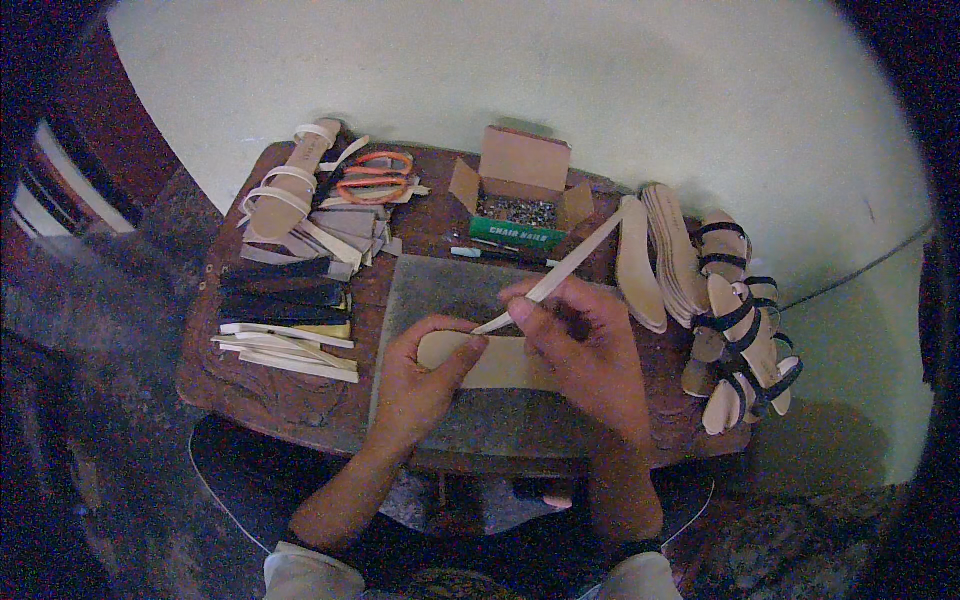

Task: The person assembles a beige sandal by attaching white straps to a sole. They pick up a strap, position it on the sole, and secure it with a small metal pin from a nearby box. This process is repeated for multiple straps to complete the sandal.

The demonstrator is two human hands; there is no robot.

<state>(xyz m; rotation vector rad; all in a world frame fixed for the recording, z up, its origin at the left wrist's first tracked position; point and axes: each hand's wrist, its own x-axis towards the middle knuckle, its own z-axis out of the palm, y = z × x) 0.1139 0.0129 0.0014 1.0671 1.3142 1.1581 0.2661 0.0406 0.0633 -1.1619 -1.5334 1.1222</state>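
Head view: a small dark wooden desk (300, 420) carries a grey stone slab (440, 290) as a firm base. On it lies a tan sandal insole (500, 368) — the left hand (415, 385) pins its rounded end flat, while the right hand (590, 350) pinches a pale narrow strap (580, 262), angled upward.
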